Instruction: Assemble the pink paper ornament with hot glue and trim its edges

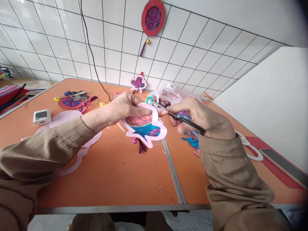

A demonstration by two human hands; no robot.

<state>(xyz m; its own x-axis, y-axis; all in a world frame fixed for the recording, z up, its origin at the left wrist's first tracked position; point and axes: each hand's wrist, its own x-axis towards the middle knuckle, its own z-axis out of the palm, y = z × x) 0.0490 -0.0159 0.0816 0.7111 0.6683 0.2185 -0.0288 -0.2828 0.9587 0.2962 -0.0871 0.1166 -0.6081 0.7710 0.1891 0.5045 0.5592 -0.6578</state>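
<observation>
My left hand (pixel 127 109) pinches the upper edge of a pink paper cutout (pixel 160 130) with a wavy outline and a blue, gold and purple patterned middle. A dark tassel (pixel 142 146) with a pink bead shows at its lower edge. In my right hand (pixel 197 114) is a pair of scissors (pixel 185 120) with black handles, its blades pointing up and left just above the cutout's right side. Whether the blades touch the paper I cannot tell. Beneath and beyond my right hand lie blue patterned fabric scraps (pixel 191 141).
Pink paper sheets (pixel 66 118), a white block (pixel 42 117) and keys (pixel 80 96) lie left on the orange table (pixel 115 186). A plastic bag (pixel 168 95) is at the back. A phone (pixel 284 163) rests on red card at right. Ornaments, one red-rimmed (pixel 143 24), hang on the tiled wall.
</observation>
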